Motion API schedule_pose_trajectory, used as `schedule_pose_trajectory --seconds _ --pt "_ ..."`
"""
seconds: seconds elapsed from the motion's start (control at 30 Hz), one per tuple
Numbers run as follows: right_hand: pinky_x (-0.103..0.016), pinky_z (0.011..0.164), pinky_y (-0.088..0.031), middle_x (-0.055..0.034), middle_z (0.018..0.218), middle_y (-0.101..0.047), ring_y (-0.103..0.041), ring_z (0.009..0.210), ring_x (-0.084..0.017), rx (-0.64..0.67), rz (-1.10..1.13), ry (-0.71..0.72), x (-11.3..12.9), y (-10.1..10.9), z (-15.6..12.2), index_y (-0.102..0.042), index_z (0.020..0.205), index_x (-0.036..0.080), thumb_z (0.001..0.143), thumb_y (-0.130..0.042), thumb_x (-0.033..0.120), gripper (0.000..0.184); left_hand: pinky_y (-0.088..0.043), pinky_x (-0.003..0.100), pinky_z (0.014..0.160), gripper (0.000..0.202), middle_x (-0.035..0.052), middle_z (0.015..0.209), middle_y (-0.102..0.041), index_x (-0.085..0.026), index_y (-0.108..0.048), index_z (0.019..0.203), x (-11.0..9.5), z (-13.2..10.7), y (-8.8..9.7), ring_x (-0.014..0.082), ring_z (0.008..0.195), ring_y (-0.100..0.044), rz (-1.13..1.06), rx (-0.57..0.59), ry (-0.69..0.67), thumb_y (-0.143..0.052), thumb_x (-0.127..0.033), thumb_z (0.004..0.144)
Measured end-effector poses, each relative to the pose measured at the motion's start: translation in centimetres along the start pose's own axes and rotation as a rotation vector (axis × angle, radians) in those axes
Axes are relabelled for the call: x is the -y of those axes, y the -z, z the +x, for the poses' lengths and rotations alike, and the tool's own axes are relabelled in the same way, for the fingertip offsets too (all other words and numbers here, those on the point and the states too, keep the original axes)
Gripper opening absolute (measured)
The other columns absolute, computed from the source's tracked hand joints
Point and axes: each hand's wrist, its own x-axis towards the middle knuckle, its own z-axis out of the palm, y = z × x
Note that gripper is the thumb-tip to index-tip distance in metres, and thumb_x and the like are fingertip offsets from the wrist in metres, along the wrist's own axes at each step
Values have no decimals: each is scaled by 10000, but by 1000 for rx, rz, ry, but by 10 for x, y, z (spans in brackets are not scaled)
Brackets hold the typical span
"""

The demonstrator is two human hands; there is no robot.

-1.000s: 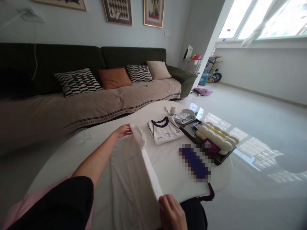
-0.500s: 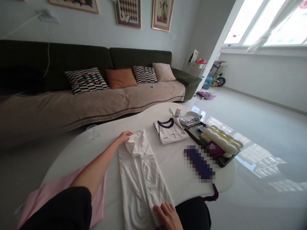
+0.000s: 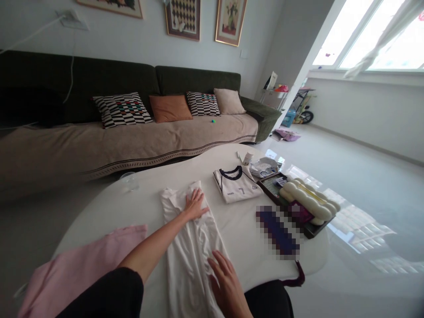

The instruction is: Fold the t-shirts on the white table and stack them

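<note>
A white garment (image 3: 183,260), folded lengthwise into a long strip, lies on the white table (image 3: 132,207). My left hand (image 3: 195,205) rests flat on its far end with the fingers spread. Near its right edge, closer to me, my right hand (image 3: 225,280) is open, its fingers stretched out over or on the cloth; I cannot tell whether they touch. A folded white jersey (image 3: 238,185) with a dark collar and the number 7 sits beyond to the right. Pink cloth (image 3: 89,265) lies to the left, partly covered by my left arm.
At the table's right a dark tray (image 3: 271,187) holds a cream puffy case (image 3: 308,198). Behind it are a wipes packet (image 3: 265,167) and a small white cup (image 3: 247,158). A clear bowl (image 3: 130,181) stands at the left edge. A sofa (image 3: 126,145) with cushions lines the wall.
My left hand has moved right from the garment's far left corner and now lies flat on it. My right hand has let go of the near edge, moved slightly away from me and opened.
</note>
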Motion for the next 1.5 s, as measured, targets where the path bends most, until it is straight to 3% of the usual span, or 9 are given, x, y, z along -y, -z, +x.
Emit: schedule_pose_trajectory --seconds 0.1,0.3,0.5,0.73,0.9,1.0,1.2,1.37,1.5 --pt "-452 957 -353 -21 1378 -348 -296 1263 -268 3 -95 -21 -9 -28 5 -282 1346 304 837 -426 299 529 -25 644 964 757 87 1464 -111 -255 -278 1354 2 5 -7 367 1313 33 174 66 63 -473 -610 714" --pt "-517 824 -427 -29 1351 -342 -425 1165 -329 -12 -205 32 -31 -67 -18 -120 1369 342 826 -421 424 626 5 668 942 934 70 1466 -92 -267 -146 1389 14 27 -2 367 1310 67 221 58 62 -430 -741 637" --pt "-511 839 -418 -15 1357 -337 -412 1177 -322 -19 -199 9 -26 -60 -20 -117 1370 345 818 -420 420 634 -5 599 998 757 64 1468 -78 -246 -236 1371 25 41 -6 322 1325 -17 226 -17 71 -367 -656 747" --pt "-551 918 -339 13 1389 -272 -303 1248 -313 -22 -140 -71 -11 -45 -17 -130 1366 364 827 -416 360 610 -26 633 968 737 91 1467 -57 -234 -208 1377 8 41 10 321 1325 25 247 107 69 -400 -601 767" --pt "-553 944 -308 24 1401 -246 -256 1272 -297 -19 -123 -87 -6 -39 -18 -131 1361 376 846 -393 374 578 -50 570 1010 659 106 1465 -79 -207 -161 1390 -6 -17 -1 293 1329 -17 263 -17 -120 -361 -502 835" --pt "-547 970 -268 28 1411 -228 -214 1291 -277 -11 -119 -111 -2 -37 -19 -147 1355 383 858 -377 379 548 -91 529 1028 587 74 1454 -167 -260 -214 1373 -3 -51 -4 250 1330 -88 253 63 -118 -327 -501 850" --pt "-533 991 -230 -3 1398 -301 -216 1295 -262 -5 -37 -125 1 -31 -18 -318 1315 355 846 -405 405 479 -146 538 1017 626 124 1447 -164 -205 -233 1371 -28 -87 21 271 1330 -80 233 32 -87 -370 -497 835" --pt "-378 910 -389 -120 1206 -522 -474 1121 -209 -224 180 -199 -19 -16 -34 -542 1125 181 853 -353 333 365 -174 490 1043 711 112 1447 -168 -218 -234 1373 -55 -200 11 270 1324 -121 111 174 -283 -464 -526 775" --pt "-340 749 -449 -79 864 -602 -576 807 -209 -403 337 -487 -34 -12 -65 -558 907 184 773 -460 437 303 -145 527 1044 880 54 1462 -71 -335 -88 1382 -53 -291 -23 284 1329 -73 134 360 -202 -620 -380 683"
